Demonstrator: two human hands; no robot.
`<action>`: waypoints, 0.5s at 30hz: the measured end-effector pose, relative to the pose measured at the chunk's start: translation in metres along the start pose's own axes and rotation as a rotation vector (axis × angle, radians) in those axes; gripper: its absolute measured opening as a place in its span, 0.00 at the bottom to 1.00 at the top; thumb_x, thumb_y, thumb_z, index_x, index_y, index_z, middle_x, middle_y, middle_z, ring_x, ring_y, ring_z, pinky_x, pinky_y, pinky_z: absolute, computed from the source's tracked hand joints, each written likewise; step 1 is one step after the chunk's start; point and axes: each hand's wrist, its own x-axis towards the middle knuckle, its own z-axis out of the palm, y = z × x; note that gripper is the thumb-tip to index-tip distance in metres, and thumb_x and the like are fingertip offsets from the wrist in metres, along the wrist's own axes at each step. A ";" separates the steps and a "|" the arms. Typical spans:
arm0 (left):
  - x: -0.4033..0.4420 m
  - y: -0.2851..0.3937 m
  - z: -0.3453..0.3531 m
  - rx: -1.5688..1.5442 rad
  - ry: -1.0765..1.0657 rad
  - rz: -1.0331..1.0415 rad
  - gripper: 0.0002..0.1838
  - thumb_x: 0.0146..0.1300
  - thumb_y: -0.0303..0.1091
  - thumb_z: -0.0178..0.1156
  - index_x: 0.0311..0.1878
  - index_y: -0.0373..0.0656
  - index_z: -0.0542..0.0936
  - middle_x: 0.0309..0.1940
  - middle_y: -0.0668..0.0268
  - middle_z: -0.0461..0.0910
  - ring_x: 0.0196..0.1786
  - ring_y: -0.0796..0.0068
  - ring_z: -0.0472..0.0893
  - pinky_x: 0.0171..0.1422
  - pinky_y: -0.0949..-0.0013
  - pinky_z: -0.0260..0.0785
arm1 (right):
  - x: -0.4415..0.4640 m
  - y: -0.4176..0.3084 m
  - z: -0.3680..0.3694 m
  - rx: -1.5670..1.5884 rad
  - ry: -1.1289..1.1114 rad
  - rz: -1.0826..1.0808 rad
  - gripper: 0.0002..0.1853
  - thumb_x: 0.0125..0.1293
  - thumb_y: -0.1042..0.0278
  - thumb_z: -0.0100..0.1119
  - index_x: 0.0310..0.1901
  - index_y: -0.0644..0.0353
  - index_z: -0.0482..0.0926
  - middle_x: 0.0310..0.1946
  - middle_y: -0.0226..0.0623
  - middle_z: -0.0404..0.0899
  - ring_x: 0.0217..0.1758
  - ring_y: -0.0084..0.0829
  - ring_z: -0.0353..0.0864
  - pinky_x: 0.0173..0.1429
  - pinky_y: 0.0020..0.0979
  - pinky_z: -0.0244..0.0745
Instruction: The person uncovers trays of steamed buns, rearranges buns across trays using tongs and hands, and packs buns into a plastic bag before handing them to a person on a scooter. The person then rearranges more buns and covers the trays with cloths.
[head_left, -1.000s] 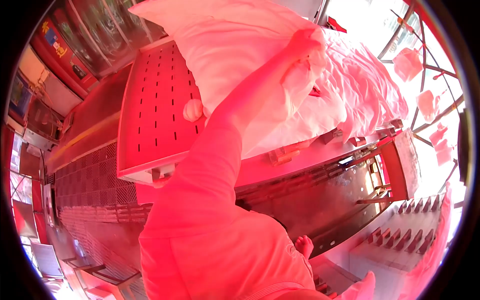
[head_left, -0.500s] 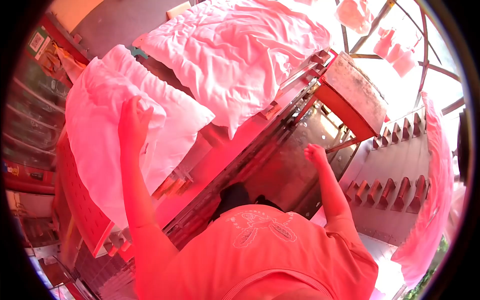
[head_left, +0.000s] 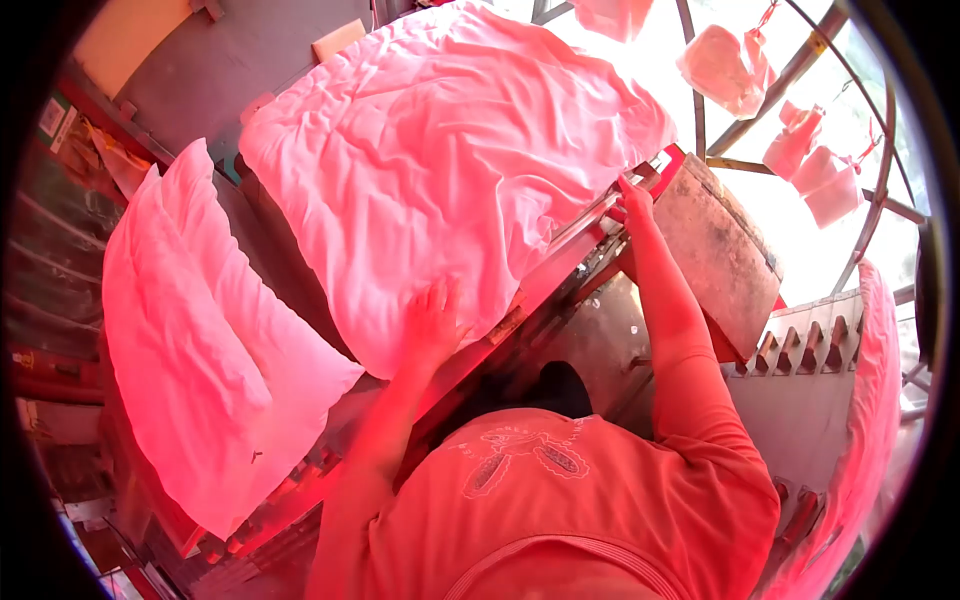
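Note:
A large wrinkled cloth covers much of the work surface at the centre. My left hand lies on its near lower part, fingers spread, holding nothing that I can make out. My right hand is at the cloth's right corner, by the metal edge of the counter; its fingers are bent and what they hold, if anything, is too small to tell. Another folded cloth lies to the left, apart from the large one, with a dark gap between them.
A worn box-like stand is just right of my right arm. Behind it, bags hang from a metal frame. A slatted panel with a draped cloth stands at the right.
My left hand has moved from the left cloth to the large cloth. My right hand has reached forward from over the floor to the counter edge. The view has shifted.

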 end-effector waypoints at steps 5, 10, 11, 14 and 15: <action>0.005 -0.027 0.019 -0.079 -0.057 -0.188 0.40 0.51 0.37 0.70 0.68 0.45 0.66 0.63 0.55 0.67 0.66 0.53 0.66 0.69 0.52 0.58 | 0.159 -0.058 -0.024 -0.697 0.314 -0.340 0.51 0.53 0.35 0.65 0.65 0.74 0.64 0.60 0.59 0.72 0.66 0.50 0.71 0.69 0.40 0.64; 0.025 0.008 0.013 -0.043 -0.097 -0.458 0.34 0.54 0.35 0.67 0.66 0.45 0.69 0.62 0.58 0.69 0.66 0.53 0.67 0.69 0.52 0.58 | 0.302 -0.049 -0.008 -0.995 0.067 -0.605 0.35 0.55 0.43 0.65 0.56 0.64 0.74 0.53 0.54 0.79 0.61 0.50 0.76 0.63 0.42 0.70; 0.033 0.020 0.006 -0.007 -0.126 -0.520 0.32 0.55 0.34 0.66 0.65 0.45 0.70 0.62 0.58 0.69 0.66 0.52 0.67 0.70 0.52 0.58 | 0.294 -0.054 0.000 -1.109 0.090 -0.538 0.29 0.55 0.46 0.65 0.51 0.63 0.78 0.51 0.53 0.80 0.59 0.50 0.77 0.61 0.42 0.71; 0.085 0.068 -0.017 -0.061 -0.054 -0.590 0.30 0.56 0.31 0.64 0.64 0.44 0.71 0.61 0.58 0.71 0.64 0.53 0.69 0.68 0.54 0.62 | 0.356 -0.073 0.020 -0.986 -0.112 -0.499 0.15 0.56 0.58 0.64 0.37 0.62 0.82 0.40 0.50 0.83 0.44 0.47 0.83 0.45 0.42 0.77; 0.107 0.083 -0.023 -0.209 -0.058 -0.558 0.29 0.57 0.31 0.64 0.63 0.43 0.71 0.60 0.58 0.71 0.64 0.53 0.70 0.67 0.55 0.63 | 0.344 -0.108 0.041 -0.734 -0.266 -0.417 0.08 0.56 0.64 0.62 0.30 0.61 0.80 0.28 0.41 0.78 0.28 0.36 0.76 0.30 0.34 0.70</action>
